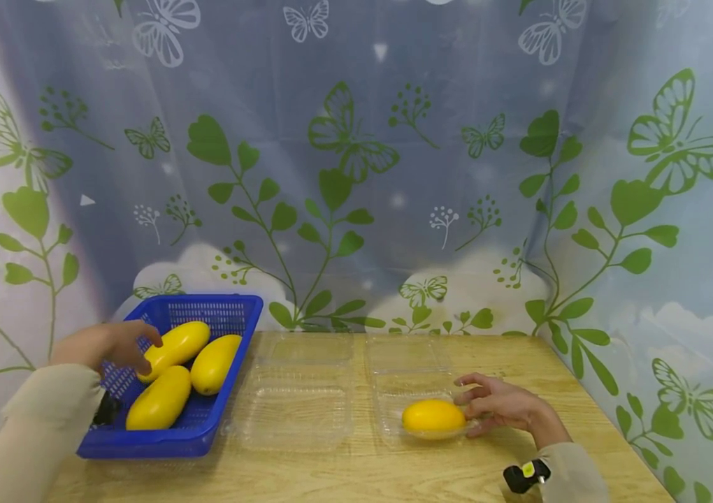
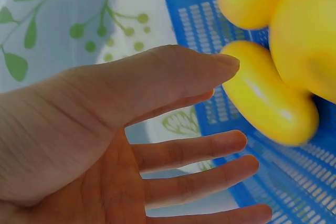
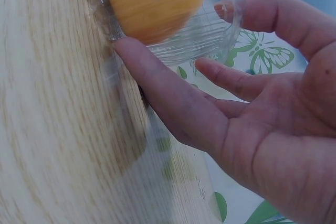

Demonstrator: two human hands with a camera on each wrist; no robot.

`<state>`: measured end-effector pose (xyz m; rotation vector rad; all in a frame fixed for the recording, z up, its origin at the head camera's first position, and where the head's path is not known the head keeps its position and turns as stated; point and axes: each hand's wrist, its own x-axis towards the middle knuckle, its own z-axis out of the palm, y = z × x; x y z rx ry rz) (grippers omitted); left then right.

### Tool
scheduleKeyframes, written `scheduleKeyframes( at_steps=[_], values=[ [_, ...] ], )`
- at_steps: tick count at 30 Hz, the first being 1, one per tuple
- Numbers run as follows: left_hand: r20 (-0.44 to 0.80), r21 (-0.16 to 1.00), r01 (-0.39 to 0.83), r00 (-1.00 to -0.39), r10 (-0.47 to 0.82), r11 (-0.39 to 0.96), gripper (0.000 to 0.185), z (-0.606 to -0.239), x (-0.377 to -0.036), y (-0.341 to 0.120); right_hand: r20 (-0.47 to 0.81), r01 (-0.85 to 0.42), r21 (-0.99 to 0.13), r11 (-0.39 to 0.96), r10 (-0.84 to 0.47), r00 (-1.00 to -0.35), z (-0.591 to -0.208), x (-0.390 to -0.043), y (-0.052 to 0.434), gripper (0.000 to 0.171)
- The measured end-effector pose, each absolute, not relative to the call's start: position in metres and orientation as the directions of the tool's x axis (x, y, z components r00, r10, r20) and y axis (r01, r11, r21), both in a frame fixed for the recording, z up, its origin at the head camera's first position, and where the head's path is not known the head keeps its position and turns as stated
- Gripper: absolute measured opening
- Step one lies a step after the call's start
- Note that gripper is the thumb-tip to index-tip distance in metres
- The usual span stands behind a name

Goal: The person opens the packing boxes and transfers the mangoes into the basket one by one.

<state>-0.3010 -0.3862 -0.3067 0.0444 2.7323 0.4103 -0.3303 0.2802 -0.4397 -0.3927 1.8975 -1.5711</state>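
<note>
We are in the middle of moving yellow mangoes out of a blue plastic basket [image 1: 231, 305] into clear plastic clamshell boxes, one fruit to a box as far as we can judge. Our left hand [image 1: 111, 346] reaches over the basket's near-left corner with its fingers straight and spread, holding nothing; the fingertips are at the end of the uppermost mango [image 1: 175, 344], and we cannot tell whether they touch it yet. The left wrist view shows the same open palm with a mango [image 2: 270, 103] just beyond the fingers. Three mangoes lie in the basket, packed side by side: the one by our fingers, a second [image 1: 214, 363] to its right, and a third [image 1: 159, 399] nearest us. Our right hand [image 1: 502, 405] rests at the right clamshell box [image 1: 408, 355], whose lid lies back open; its fingers are relaxed and lie against the tray's right rim, steadying it rather than gripping. A single mango [image 1: 433, 417] sits in that tray. The left clamshell box [image 1: 296, 398] stands just beside it, also open, with nothing in it. The next move, we judge, calls for our left fingers to close around the nearest mango and carry it across to that left box.
</note>
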Motion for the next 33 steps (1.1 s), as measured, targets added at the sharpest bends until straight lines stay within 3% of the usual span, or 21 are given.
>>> scheduleKeyframes(
  at_steps=[8,15,33],
  values=[
    [-0.364,0.321,-0.028,-0.926,0.096,0.947,0.06,-0.297,-0.3,-0.358,-0.282,0.168,-0.956,0.242,-0.592,-0.755,-0.441,-0.331,0.28,0.077],
    [-0.331,0.261,0.066,-0.931,0.154,0.963,0.06,-0.289,-0.302,-0.337,-0.276,0.163,-0.957,0.239,-0.593,-0.756,-0.44,-0.331,0.28,0.077],
    [-0.263,0.254,0.241,-0.915,0.307,0.937,0.055,-0.285,-0.303,-0.284,-0.272,0.161,-0.959,0.234,-0.592,-0.759,-0.44,-0.33,0.28,0.077]
  ],
)
